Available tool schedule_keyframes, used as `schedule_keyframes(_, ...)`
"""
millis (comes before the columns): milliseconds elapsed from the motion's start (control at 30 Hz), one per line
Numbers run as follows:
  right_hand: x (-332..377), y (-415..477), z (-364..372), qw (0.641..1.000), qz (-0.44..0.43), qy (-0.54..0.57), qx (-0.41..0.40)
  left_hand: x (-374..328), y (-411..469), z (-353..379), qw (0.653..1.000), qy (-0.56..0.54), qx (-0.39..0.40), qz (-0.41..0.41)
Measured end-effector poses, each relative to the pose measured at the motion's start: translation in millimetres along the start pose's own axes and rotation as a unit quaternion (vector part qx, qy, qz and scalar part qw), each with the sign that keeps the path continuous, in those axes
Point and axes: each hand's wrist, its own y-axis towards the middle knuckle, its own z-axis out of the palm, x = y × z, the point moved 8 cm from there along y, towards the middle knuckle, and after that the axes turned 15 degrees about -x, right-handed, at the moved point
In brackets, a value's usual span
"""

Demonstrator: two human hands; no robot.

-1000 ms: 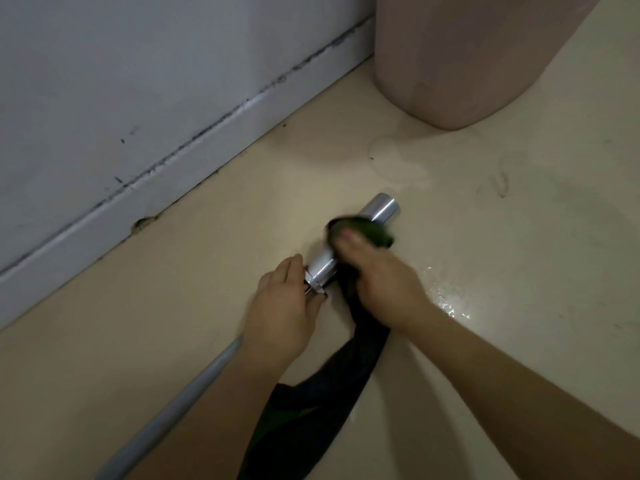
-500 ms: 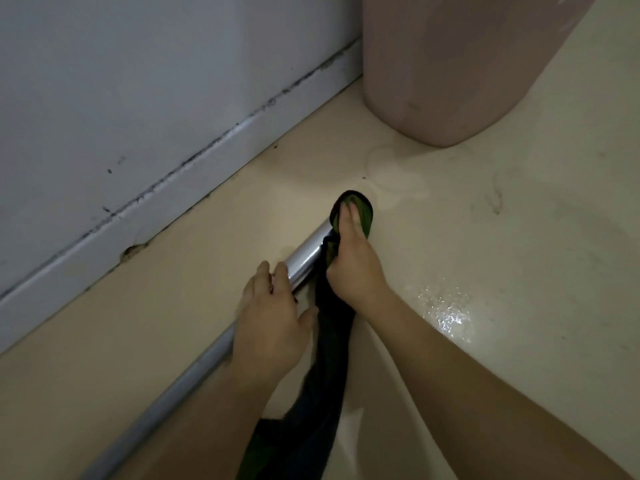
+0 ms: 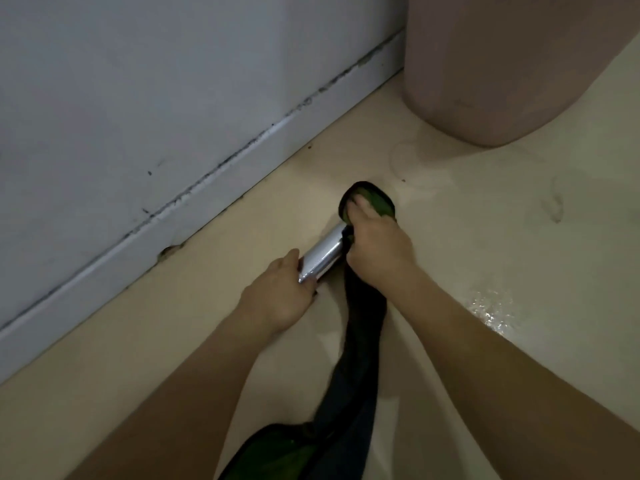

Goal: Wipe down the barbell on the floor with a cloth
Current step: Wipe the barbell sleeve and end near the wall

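Right hand [image 3: 378, 251], cloth [image 3: 364, 327] over barbell [image 3: 322, 257] end

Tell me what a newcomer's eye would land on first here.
The shiny barbell end lies at centre, with the right hand gripping a dark green cloth bunched over its tip. The left hand grips the bar just behind. A pink bin stands top right, and a wet patch glistens at right.

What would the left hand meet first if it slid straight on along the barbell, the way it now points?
Probably the cloth wrapped round the barbell under the right hand; only a short bare stretch of chrome separates it from the left hand.
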Motion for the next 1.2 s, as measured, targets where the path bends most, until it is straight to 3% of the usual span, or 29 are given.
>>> schedule_keyframes(67, 1.9, 6.6, -6.2, 1.000, -0.005, -0.018, 0.012, 0.0, -4.5, 0.6, 1.000, -0.012, -0.002, -0.018)
schedule_keyframes(200, 65.2, -58.6, 22.3, 0.984, -0.154, 0.051, 0.077, 2.3, -14.0, 1.8, 0.991, -0.129, -0.010, -0.020)
schedule_keyframes(267, 61.8, -63.6, 18.8, 0.980, -0.169, 0.067, 0.085, 8.1, -25.5, 2.7, 0.987, -0.159, -0.022, -0.022)
schedule_keyframes(367, 13.2, -19.9, -2.6, 0.994, -0.091, -0.017, 0.051, 9.9, -49.7, -7.0, 0.985, -0.095, -0.131, 0.058)
schedule_keyframes(433, 4.2, -6.3, -10.9, 0.997, -0.039, -0.060, 0.028, 15.8, -66.0, -7.1, 0.982, -0.022, -0.179, 0.060)
schedule_keyframes(567, 59.0, -58.2, 17.9, 0.983, -0.141, 0.034, 0.115, 22.4, -71.0, -11.3, 0.981, 0.031, -0.189, 0.040)
schedule_keyframes(667, 59.9, -65.4, 1.2, 0.977, -0.133, 0.079, 0.145, 22.4, -64.1, -10.4, 0.985, 0.028, -0.162, 0.059)
schedule_keyframes(800, 54.1, -89.5, -19.5, 0.972, -0.150, 0.043, 0.173, 21.2, -70.0, -17.5, 0.983, 0.010, -0.180, 0.038)
schedule_keyframes(867, 61.1, -97.1, -22.2, 0.969, -0.202, -0.055, 0.133, 23.0, -69.8, -23.8, 0.977, -0.005, -0.209, 0.028)
schedule_keyframes(967, 77.8, -90.0, -9.5, 0.942, -0.277, -0.177, 0.062, 13.2, -73.1, -28.5, 0.966, -0.013, -0.243, 0.083)
schedule_keyframes(1000, 83.3, -83.1, -1.8, 0.935, -0.282, -0.201, 0.077, 9.3, -76.2, -29.3, 0.963, -0.017, -0.249, 0.102)
schedule_keyframes(1100, 92.1, -57.9, 26.3, 0.937, -0.228, -0.210, 0.159, 3.5, -80.6, -27.8, 0.961, -0.043, -0.230, 0.149)
schedule_keyframes(1200, 91.2, -54.7, 28.2, 0.945, -0.195, -0.214, 0.151, 7.1, -78.7, -26.5, 0.964, -0.064, -0.221, 0.130)
